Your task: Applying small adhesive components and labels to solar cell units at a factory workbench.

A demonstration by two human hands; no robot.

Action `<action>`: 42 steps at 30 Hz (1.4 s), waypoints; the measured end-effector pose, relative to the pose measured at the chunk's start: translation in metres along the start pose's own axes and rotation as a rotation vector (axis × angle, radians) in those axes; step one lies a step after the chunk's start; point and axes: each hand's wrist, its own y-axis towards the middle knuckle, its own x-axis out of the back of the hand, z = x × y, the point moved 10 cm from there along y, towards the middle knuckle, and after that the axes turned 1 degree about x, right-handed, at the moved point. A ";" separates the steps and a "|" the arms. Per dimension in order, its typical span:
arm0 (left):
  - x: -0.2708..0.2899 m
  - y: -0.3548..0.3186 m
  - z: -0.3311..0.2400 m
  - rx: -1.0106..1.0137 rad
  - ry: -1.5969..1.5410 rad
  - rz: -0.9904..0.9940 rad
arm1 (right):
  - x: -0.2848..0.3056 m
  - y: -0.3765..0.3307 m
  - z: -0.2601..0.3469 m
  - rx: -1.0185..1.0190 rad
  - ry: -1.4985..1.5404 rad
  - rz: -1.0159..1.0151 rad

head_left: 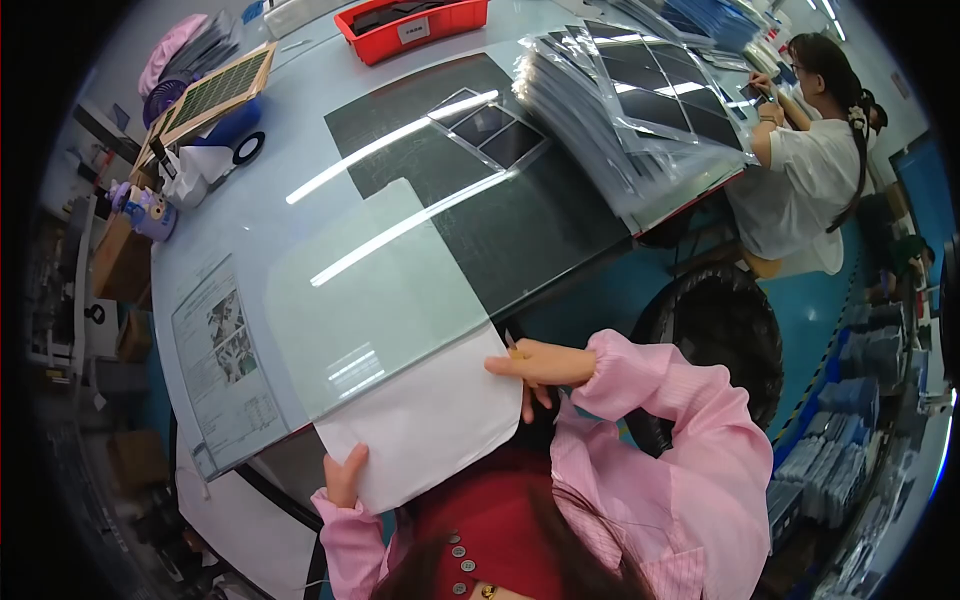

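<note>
A large pale sheet with rounded corners (400, 330) lies half on the table, its near end hanging over the table edge toward me. My left hand (343, 474) grips its lower left corner. My right hand (535, 366) pinches its right edge near the table's rim. Both arms wear pink sleeves. The part of the sheet on the table looks greenish and glossy; the overhanging part looks white.
A dark mat (500, 190) covers the table middle with a small dark panel (487, 128) on it. A stack of bagged dark panels (640, 110) lies at right, a red bin (415, 27) at the back. Another person (805, 170) sits at far right. A black round bin (720, 330) stands below.
</note>
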 end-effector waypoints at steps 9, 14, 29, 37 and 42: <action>0.014 0.018 0.003 0.127 -0.073 -0.010 | 0.018 0.026 -0.005 0.050 0.062 -0.056; -0.001 -0.021 0.005 0.097 -0.476 0.107 | 0.019 0.043 -0.003 0.074 0.124 -0.135; -0.005 -0.010 -0.012 0.115 -0.401 -0.322 | -0.031 0.065 -0.003 0.018 0.177 0.012; -0.001 0.000 -0.003 0.157 -0.585 -0.246 | -0.029 0.082 0.001 0.121 0.272 -0.198; -0.005 0.004 -0.007 0.151 -0.599 -0.306 | -0.046 0.087 0.004 0.072 0.343 -0.065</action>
